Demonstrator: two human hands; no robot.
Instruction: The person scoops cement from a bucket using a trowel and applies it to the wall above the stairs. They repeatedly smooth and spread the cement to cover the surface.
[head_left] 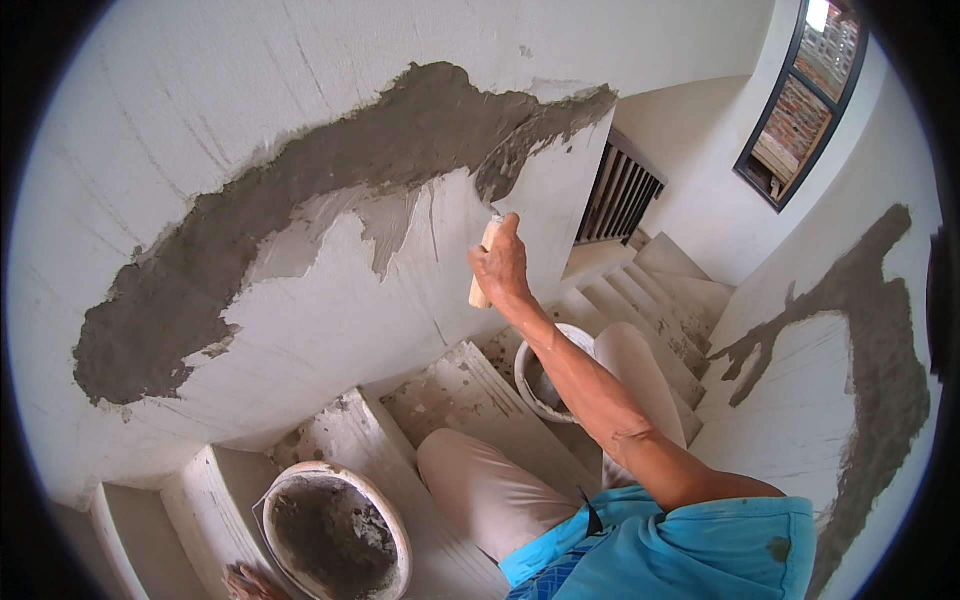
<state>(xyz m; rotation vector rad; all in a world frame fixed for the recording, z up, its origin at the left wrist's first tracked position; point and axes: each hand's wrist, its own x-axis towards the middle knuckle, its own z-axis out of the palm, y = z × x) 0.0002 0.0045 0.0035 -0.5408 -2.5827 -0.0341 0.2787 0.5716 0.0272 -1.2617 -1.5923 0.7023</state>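
Observation:
My right hand point(503, 262) is wrapped round the wooden handle of a trowel point(491, 236). The mortar-coated blade lies against the white wall point(330, 310), at the lower edge of a long patch of wet grey mortar point(330, 160). At the bottom left, my left hand point(253, 583) shows only in part, its fingers laid out on a stair step beside a bucket of grey mortar point(335, 535). Nothing shows in that hand. The bucket has a pale, smeared rim and a wire handle.
Mortar-splattered stairs point(470, 395) run below the wall. A second white bucket point(540, 375) stands by my knee, partly hidden by my right forearm. Dark railings point(620, 190) and a black-framed window point(805, 100) are beyond. The right wall carries another mortar patch point(885, 330).

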